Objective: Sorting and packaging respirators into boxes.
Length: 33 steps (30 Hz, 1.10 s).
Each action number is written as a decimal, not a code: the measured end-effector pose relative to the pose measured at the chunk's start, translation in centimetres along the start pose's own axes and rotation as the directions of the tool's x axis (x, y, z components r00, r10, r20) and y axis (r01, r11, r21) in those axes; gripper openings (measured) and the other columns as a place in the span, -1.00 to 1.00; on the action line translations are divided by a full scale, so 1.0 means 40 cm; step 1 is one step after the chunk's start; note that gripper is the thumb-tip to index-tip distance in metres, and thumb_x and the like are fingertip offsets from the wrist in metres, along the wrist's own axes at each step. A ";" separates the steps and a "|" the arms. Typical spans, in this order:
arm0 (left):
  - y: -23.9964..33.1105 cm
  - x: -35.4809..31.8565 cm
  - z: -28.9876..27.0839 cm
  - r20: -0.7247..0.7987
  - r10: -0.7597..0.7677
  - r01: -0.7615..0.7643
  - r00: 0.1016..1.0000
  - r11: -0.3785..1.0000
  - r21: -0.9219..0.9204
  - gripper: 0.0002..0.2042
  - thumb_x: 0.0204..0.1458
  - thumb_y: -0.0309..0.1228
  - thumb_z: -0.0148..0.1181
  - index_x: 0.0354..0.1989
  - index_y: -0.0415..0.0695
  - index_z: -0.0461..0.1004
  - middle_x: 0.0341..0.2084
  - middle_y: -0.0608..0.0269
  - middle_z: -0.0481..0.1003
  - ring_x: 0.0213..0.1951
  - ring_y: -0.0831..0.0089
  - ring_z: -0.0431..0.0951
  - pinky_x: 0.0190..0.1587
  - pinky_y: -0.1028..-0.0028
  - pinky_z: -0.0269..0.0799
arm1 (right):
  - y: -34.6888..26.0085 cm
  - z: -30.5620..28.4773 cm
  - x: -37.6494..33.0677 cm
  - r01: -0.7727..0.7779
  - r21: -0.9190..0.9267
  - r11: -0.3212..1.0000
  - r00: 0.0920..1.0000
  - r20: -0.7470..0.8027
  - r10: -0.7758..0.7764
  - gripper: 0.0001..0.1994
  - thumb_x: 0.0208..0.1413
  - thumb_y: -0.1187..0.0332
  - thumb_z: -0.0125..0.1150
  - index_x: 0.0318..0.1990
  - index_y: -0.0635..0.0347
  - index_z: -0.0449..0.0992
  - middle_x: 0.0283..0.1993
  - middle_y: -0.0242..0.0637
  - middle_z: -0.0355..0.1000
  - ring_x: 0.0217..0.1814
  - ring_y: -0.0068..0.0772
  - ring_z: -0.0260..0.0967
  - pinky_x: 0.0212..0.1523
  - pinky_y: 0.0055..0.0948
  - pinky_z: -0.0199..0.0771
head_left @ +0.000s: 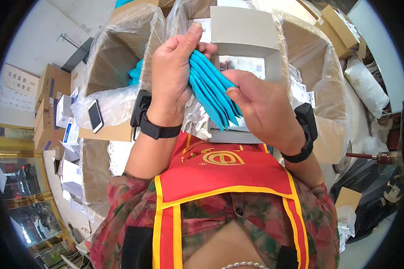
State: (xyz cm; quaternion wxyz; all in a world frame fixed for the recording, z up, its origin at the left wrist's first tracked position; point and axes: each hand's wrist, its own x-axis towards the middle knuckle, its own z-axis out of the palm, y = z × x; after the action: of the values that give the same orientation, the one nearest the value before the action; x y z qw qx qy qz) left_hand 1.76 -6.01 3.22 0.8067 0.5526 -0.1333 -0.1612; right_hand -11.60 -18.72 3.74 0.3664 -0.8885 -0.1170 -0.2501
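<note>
My left hand [174, 76] and my right hand [260, 105] together hold a fanned stack of several flat blue packets [212, 87] at chest height. The left hand grips the stack's upper end with the thumb raised. The right hand pinches the lower right edge. Under the packets sits an open white carton [242, 36] with its lid flap up and printed sheets inside. Both wrists wear black bands.
Large cardboard boxes lined with clear plastic [116, 49] stand at left and right [321, 76]; blue packets show in the left one. A phone [94, 115] lies on a box edge at left. Stacked small cartons [54, 107] fill the far left. White bags [366, 85] lie at right.
</note>
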 end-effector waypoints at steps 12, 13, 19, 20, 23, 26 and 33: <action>0.000 -0.026 -0.002 0.170 0.040 0.008 0.985 0.963 -0.268 -0.61 0.05 -0.22 0.29 -0.07 -0.23 0.41 -0.24 0.24 0.49 -0.22 0.52 0.49 -0.18 0.50 0.42 | 0.055 -0.043 0.031 -0.106 -0.090 0.990 0.987 -0.128 0.094 -0.46 0.05 0.41 0.21 0.21 0.22 0.22 0.01 -0.04 0.40 0.00 -0.14 0.43 -0.04 -0.34 0.44; -0.002 -0.043 0.000 0.179 0.036 0.014 0.983 0.963 -0.268 -0.61 0.05 -0.22 0.29 -0.07 -0.23 0.41 -0.24 0.24 0.49 -0.22 0.52 0.49 -0.18 0.50 0.42 | 0.066 -0.071 0.036 -0.113 -0.095 0.989 0.986 -0.134 0.100 -0.46 0.05 0.41 0.21 0.21 0.22 0.22 0.01 -0.04 0.40 0.00 -0.14 0.43 -0.04 -0.34 0.44; -0.001 -0.084 0.004 0.563 0.025 0.072 0.826 0.986 -0.150 -0.24 -0.20 -0.35 0.47 0.21 -0.24 0.20 0.02 0.18 0.42 0.04 0.39 0.43 0.08 0.40 0.36 | 0.012 -0.143 0.094 0.105 0.375 0.921 0.994 -0.036 -0.098 -0.43 0.07 0.29 0.18 0.19 0.41 0.20 0.02 -0.05 0.34 -0.02 -0.37 0.34 -0.05 -0.47 0.40; -0.010 -0.083 0.004 0.572 0.006 0.160 0.820 0.958 -0.239 -0.25 -0.22 -0.37 0.47 0.19 -0.25 0.23 0.02 0.18 0.41 0.07 0.39 0.41 0.12 0.38 0.33 | 0.020 -0.152 0.098 0.103 0.373 0.922 0.995 -0.044 -0.094 -0.43 0.07 0.29 0.18 0.19 0.41 0.20 0.02 -0.05 0.34 -0.02 -0.37 0.34 -0.05 -0.47 0.40; -0.030 -0.067 -0.055 0.647 -0.323 0.358 0.691 0.930 0.081 -0.28 -0.21 -0.39 0.45 0.18 -0.25 0.24 -0.05 0.15 0.46 -0.05 0.36 0.50 -0.04 0.38 0.47 | 0.027 -0.180 0.110 0.277 0.250 0.928 0.954 0.049 -0.297 -0.45 0.11 0.31 0.17 0.19 0.44 0.20 -0.05 -0.08 0.38 -0.14 -0.39 0.40 -0.17 -0.51 0.44; -0.021 -0.106 0.010 0.657 -0.001 0.106 0.754 0.987 -0.120 -0.37 -0.12 -0.36 0.40 0.14 -0.26 0.27 -0.22 0.09 0.51 -0.41 0.38 0.55 -0.51 0.52 0.47 | -0.017 -0.188 0.107 0.390 0.061 0.919 0.915 0.085 -0.394 -0.43 0.13 0.27 0.18 0.20 0.44 0.18 -0.10 -0.10 0.42 -0.26 -0.35 0.43 -0.25 -0.50 0.48; -0.007 -0.079 -0.011 0.547 0.038 -0.094 0.836 0.993 0.074 -0.44 0.05 -0.18 0.23 0.09 -0.31 0.22 -0.40 0.02 0.51 -0.70 0.38 0.41 -0.70 0.51 0.27 | 0.081 -0.066 -0.007 -0.100 0.793 0.601 0.983 -0.016 0.184 -0.32 -0.03 0.24 0.34 0.23 0.25 0.20 0.12 -0.29 0.32 0.11 -0.47 0.31 0.11 -0.44 0.33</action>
State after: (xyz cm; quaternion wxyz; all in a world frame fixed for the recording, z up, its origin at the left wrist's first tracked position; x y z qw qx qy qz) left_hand -0.97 -4.44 2.70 0.7126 0.5181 -0.3836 -0.2768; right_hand -11.51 -22.86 3.28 0.7432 -0.6302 -0.1263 -0.1857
